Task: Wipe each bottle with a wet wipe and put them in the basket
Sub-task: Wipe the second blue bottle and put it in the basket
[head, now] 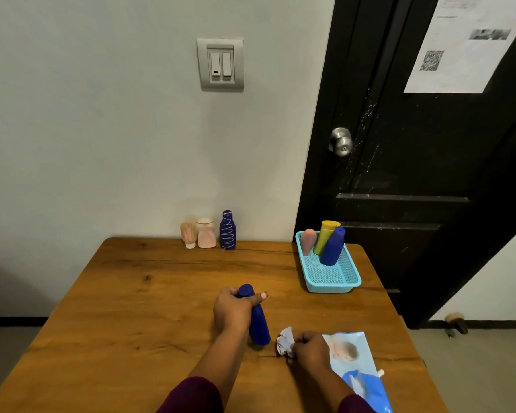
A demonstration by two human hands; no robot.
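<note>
A brown wooden table (131, 293) with dark knots fills the lower half of the frame, pushed against a pale grey wall (102, 129) that carries a grey two-rocker switch plate (220, 64) at upper centre. At upper right is a black panelled door (429, 174) with a round steel knob (342, 142) and a white printed sheet (465, 49) (its text too blurred to read). Along the table's far edge, at the wall, stand three bottles in a row: a small peach tube (188, 234), a squat pink bottle (206, 234) and a dark blue bottle with white squiggles (228, 231). At centre right a turquoise mesh plastic basket (331, 286) holds a pink tube (308, 241), a yellow-green bottle (325, 236) and a blue bottle (333, 247), all leaning at its far end. At lower centre the left hand (233, 310) grips a plain dark blue bottle (258, 326) around its upper part, thumb extended; its long axis runs nearly upright, with the cap up and tipped slightly left and the base at the tabletop. Just right, the right hand (309, 348) pinches a crumpled white wet wipe (285, 341), with its wrist over a light blue wipe pack (352, 362).
</note>
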